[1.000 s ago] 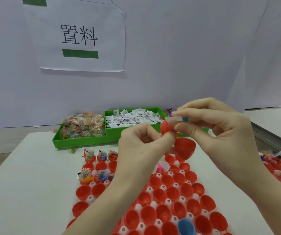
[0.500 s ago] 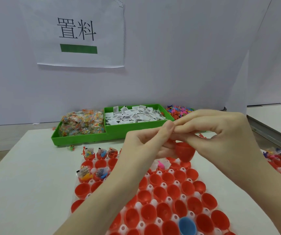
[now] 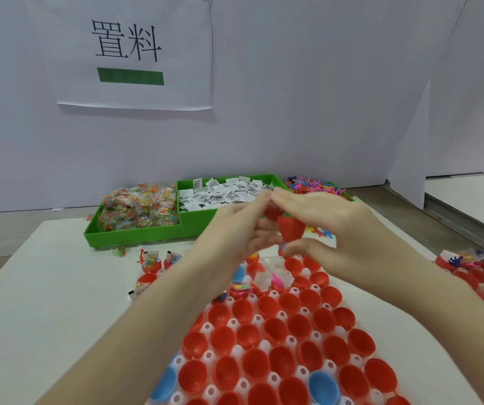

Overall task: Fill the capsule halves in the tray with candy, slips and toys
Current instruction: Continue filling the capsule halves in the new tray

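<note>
I see both hands raised together above the far end of the white tray (image 3: 236,350), and the motion blurs them. My left hand (image 3: 235,229) and right hand (image 3: 331,229) meet around a red capsule (image 3: 289,229), fingers curled onto it from either side; the blur hides exactly how the fingertips sit. Below them the tray holds rows of red capsule halves (image 3: 276,330), open side up, with a few blue halves (image 3: 322,382) at its near end. The halves at the tray's far end hold candy packets and slips (image 3: 150,257). Beyond the tray stands the green bin (image 3: 135,233), with bagged candy (image 3: 138,207) and a pile of paper slips (image 3: 223,192) in it, and small coloured toys (image 3: 312,184) just beside those slips.
</note>
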`<state>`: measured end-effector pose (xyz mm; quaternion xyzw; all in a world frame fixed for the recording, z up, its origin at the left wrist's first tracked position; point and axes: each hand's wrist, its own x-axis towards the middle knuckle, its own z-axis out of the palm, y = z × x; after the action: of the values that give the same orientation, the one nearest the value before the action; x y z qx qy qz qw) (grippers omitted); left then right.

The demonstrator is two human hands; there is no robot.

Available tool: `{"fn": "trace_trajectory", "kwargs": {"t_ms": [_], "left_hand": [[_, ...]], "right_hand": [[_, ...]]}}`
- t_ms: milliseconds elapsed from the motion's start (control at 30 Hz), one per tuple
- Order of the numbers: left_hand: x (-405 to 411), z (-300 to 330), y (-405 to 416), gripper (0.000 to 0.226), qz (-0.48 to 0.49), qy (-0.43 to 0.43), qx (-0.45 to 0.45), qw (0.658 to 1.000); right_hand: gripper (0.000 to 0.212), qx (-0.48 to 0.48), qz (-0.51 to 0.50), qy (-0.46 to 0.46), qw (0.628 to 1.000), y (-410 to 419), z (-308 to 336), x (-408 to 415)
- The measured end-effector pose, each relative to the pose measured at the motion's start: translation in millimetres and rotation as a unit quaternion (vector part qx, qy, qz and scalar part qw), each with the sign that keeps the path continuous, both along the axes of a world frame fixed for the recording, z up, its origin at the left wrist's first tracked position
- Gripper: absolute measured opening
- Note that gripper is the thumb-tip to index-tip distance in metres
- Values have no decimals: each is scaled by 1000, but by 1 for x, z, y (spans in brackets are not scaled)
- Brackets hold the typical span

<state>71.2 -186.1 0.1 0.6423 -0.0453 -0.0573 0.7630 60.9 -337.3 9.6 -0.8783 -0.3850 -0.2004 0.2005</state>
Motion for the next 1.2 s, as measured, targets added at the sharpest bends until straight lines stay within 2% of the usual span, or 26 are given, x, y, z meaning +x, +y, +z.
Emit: {"fn": "trace_trajectory", "kwargs": {"t_ms": [67,133,233,333,433,533,700,833,900,1100,1200], "left_hand": [[16,-1,1,31,3,-5,66,998],[30,-6,1,30,-2,-12,165,986],[48,-20,-1,28,-20,-15,296,955],[66,-38,-3,27,-42,-33,373,926],[79,-52,-5,31,-20,-64,390,918],[85,-64,-3,38,9,-96,448,889],[89,-80,-3,29,-41,-114,538,834],[95,-75,3,24,-52,-102,492,863],[97,-71,6,25,-49,-110,485,866],[96,-65,9,29,-54,-177,586,789],[94,-67,9,33,-65,-175,587,788]], "right_hand": [[62,1,-25,-2,1000,1,-12,13],[62,38,-30,57,997,1,-23,23],[62,71,-47,119,989,-3,-42,35],[59,68,-62,144,985,-8,-59,45],[51,71,-91,168,979,-13,-68,54],[44,61,-102,199,973,-14,-73,62],[42,67,-98,225,967,-10,-80,65],[44,73,-88,239,964,-10,-85,67],[45,65,-89,251,962,-10,-84,68],[45,11,-88,250,964,-5,-73,77],[43,-22,-80,243,966,-4,-72,78]]}}
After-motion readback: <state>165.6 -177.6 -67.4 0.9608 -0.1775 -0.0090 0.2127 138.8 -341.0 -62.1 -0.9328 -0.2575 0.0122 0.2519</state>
